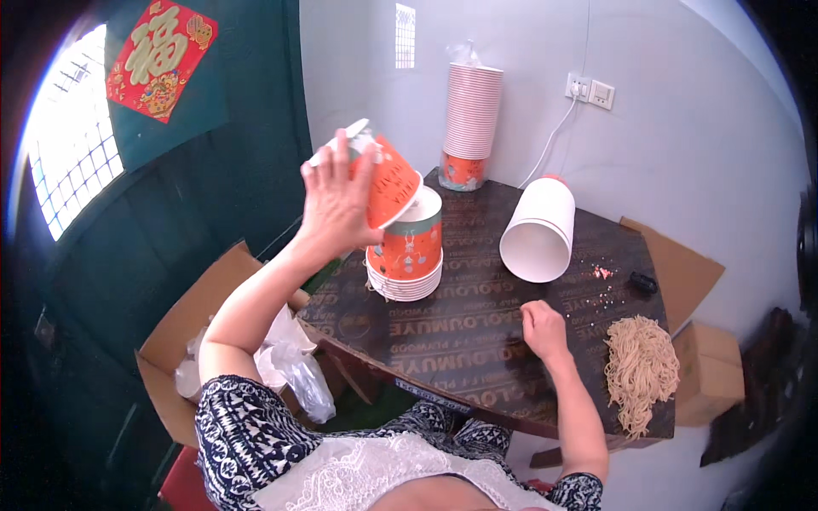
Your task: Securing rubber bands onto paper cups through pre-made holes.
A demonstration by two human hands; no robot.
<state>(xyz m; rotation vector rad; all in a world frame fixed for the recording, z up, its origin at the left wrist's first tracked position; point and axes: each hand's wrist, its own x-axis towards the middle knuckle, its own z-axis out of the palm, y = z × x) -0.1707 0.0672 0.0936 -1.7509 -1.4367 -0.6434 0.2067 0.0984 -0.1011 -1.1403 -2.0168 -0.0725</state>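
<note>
My left hand (334, 204) grips an orange paper bucket (394, 180) with a printed pattern, holding it tilted with its white rim toward the lower right. That rim is right by the top of an upside-down stack of matching paper buckets (406, 254), whose white rims are nested at the bottom. Whether the two touch, I cannot tell. Over the dark table my right hand (544, 330) is closed, its fingers curled; anything inside them is hidden. Beyond it lies a white paper bucket stack (540, 223) on its side, mouth toward me.
A tall stack of paper buckets (472, 111) stands against the wall. A bundle of beige strings (641, 370), a small black object (643, 283) and pinkish crumbs (603, 272) lie on the table's (443, 341) right. An open carton (166, 341) with plastic bags stands left, another box (709, 370) right.
</note>
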